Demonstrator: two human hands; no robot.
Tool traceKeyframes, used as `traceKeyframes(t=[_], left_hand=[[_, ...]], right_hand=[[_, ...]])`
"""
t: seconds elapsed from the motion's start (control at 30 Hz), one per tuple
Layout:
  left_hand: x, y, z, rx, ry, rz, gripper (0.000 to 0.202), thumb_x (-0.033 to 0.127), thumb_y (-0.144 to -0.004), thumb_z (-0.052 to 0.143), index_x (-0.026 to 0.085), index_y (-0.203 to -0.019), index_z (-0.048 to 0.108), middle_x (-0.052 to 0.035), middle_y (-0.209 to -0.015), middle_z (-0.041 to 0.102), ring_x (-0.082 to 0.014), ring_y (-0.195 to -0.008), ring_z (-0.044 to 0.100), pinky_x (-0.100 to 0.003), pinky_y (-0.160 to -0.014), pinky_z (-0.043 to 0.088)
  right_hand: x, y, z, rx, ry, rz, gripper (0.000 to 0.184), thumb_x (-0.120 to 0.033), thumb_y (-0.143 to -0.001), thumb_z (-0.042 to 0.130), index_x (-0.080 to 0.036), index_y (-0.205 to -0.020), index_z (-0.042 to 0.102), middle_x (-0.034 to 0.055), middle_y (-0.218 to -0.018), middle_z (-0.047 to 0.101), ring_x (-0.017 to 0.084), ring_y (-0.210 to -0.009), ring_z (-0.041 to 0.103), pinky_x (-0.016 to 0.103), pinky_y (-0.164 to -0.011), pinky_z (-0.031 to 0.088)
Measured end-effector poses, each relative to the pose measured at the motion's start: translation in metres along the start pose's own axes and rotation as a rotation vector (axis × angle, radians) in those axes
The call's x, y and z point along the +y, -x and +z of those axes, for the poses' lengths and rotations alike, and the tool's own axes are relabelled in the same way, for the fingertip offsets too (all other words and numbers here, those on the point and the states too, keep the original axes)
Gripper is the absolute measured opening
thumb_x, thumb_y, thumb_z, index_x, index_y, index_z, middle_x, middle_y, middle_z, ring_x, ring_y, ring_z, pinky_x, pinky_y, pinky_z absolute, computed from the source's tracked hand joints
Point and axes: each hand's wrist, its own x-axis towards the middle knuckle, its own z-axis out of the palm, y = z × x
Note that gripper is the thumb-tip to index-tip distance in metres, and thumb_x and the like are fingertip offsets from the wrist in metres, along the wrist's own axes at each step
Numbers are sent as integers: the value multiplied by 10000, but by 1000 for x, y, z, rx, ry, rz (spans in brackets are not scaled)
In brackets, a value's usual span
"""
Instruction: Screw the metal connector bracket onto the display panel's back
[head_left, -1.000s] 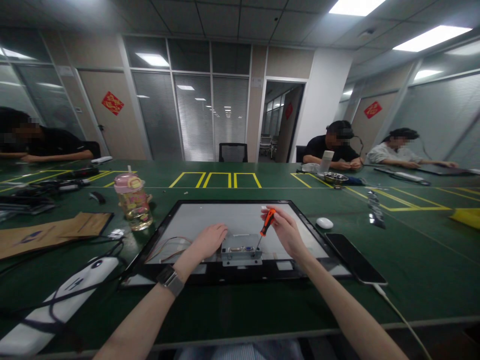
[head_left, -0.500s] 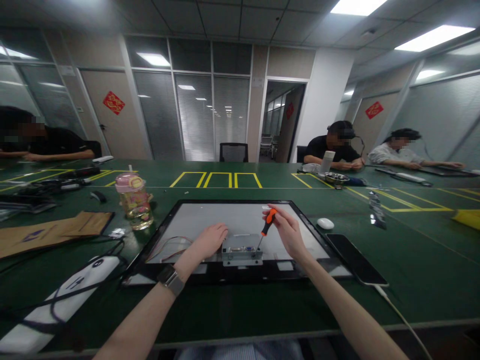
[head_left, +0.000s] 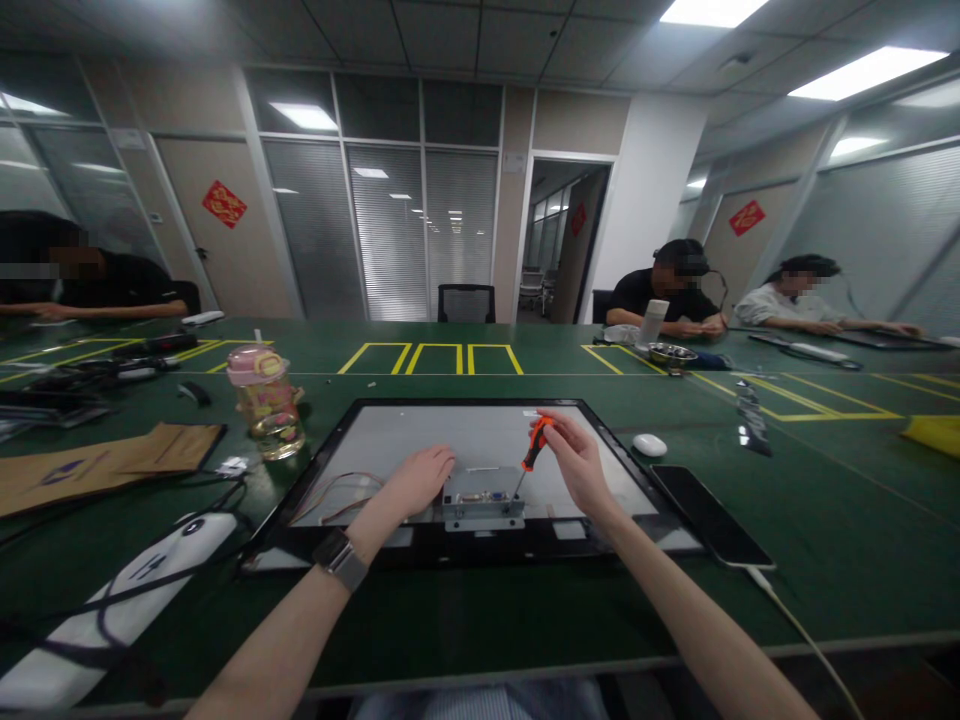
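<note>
A flat monitor panel (head_left: 360,425) lies face down on the green table, black frame around a grey metal back. Near its front edge sits a small grey metal connector box (head_left: 480,505) with ports. My right hand (head_left: 576,462) grips an orange-and-black screwdriver (head_left: 534,448) by the handle, its tip down at the right end of the box. My left hand (head_left: 416,479) rests on the panel just left of the box, fingers curled down against it. Thin coloured wires (head_left: 337,492) run left from that hand. A watch (head_left: 341,560) is on my left wrist.
A pink-lidded drink jar (head_left: 264,402) stands left of the panel, beside brown paper (head_left: 97,462) and black cables. A black phone (head_left: 709,515) on a white cable and a white mouse (head_left: 649,445) lie to the right. Three other people sit at the far sides.
My right hand has shifted very slightly on the screwdriver handle; the tip stays at the box. My left hand has not moved.
</note>
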Motion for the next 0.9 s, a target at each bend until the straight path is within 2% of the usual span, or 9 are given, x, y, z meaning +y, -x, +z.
traceKeyframes(t=[0.1,0.23,0.47,0.6,0.73,0.9], left_hand=[[-1,-1,1,-11,-7,-7,345,187,-934,270,108,-1164,514,-131,-1248,532,-208,-1172,479,-361,-978,379],[0,-1,1,5,32,-29,356,214,-940,260,112,-1159,521,-131,-1250,530,-207,-1166,483,-366,-979,377],[3,1,-6,-7,38,-29,352,215,-932,265,119,-1146,528,-130,-1240,538,-204,-1152,495,-367,-969,386],[4,2,-9,-4,38,-21,349,206,-932,261,129,-1146,526,-125,-1229,546,-198,-1151,497,-355,-969,384],[4,1,-8,-35,8,-17,348,175,-921,271,119,-1163,515,-128,-1261,520,-207,-1176,475,-364,-972,382],[5,1,-8,-11,50,-41,361,209,-930,252,125,-1152,524,-127,-1237,540,-207,-1156,493,-372,-967,392]], right_hand=[[0,0,-1,30,76,-15,250,-316,-734,653,-236,-971,652,18,-805,632,168,-749,576,325,-751,456],[3,0,-2,20,58,9,258,-308,-732,659,-245,-982,659,13,-813,637,160,-748,574,312,-743,442],[1,-1,1,2,-138,95,272,-323,-753,638,-259,-1017,651,15,-850,658,174,-795,615,376,-833,440],[-4,-1,4,-59,-260,136,234,-340,-746,642,-254,-963,667,34,-910,670,200,-870,624,406,-880,426],[-3,0,3,-31,-286,173,193,-331,-708,683,-252,-883,689,13,-868,666,174,-836,613,377,-891,422],[-5,0,2,-68,-328,198,229,-343,-727,666,-257,-940,669,16,-849,663,169,-829,603,375,-877,426]])
